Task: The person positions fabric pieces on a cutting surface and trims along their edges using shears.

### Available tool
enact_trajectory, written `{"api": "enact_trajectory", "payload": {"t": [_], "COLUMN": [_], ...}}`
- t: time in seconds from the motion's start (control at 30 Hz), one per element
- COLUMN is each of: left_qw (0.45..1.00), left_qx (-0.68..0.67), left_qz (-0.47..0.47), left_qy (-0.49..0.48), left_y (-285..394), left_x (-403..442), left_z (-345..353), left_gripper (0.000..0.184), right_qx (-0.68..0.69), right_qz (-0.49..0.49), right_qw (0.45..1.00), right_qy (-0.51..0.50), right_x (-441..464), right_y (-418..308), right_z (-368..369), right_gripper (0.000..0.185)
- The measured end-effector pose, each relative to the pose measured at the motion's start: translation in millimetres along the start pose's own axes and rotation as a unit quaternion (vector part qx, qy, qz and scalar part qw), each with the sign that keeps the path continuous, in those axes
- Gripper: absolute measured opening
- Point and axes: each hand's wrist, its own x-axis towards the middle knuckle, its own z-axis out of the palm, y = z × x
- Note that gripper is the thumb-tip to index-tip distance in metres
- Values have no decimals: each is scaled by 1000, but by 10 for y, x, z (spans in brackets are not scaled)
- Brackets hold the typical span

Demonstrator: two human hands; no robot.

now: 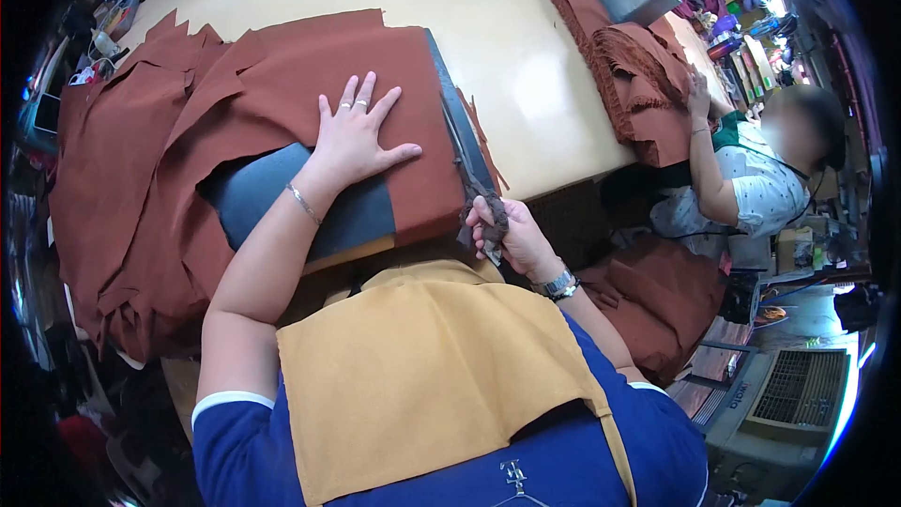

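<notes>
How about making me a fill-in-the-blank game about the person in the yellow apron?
1. The left grip, lying on the brown cloth, wears two ____.
2. The right grip holds a pair of ____.
3. The watch is worn on the person's ____ side.
4. The shirt under the yellow apron is ____.

Missing words: rings, scissors, right, blue.

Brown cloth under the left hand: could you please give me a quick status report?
Left hand spread flat on brown cloth. Right hand holding scissors at the cloth's right edge. Thin strips beside the scissors; no clear obstruction.
</notes>
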Motion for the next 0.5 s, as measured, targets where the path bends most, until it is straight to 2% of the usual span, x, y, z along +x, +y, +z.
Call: {"api": "enact_trajectory", "payload": {"t": [0.5], "left_qw": [1000], "left_qx": [-13], "left_qz": [-8], "left_qy": [-25], "left_y": [53], "left_x": [-127], "left_z": [-51], "left_gripper": [95], "right_qx": [-32], "right_qz": [-7], "right_qw": [999], "right_qy": [26], "right_x": [60], "right_y": [-98], "right_z": [37], "right_gripper": [39]}}
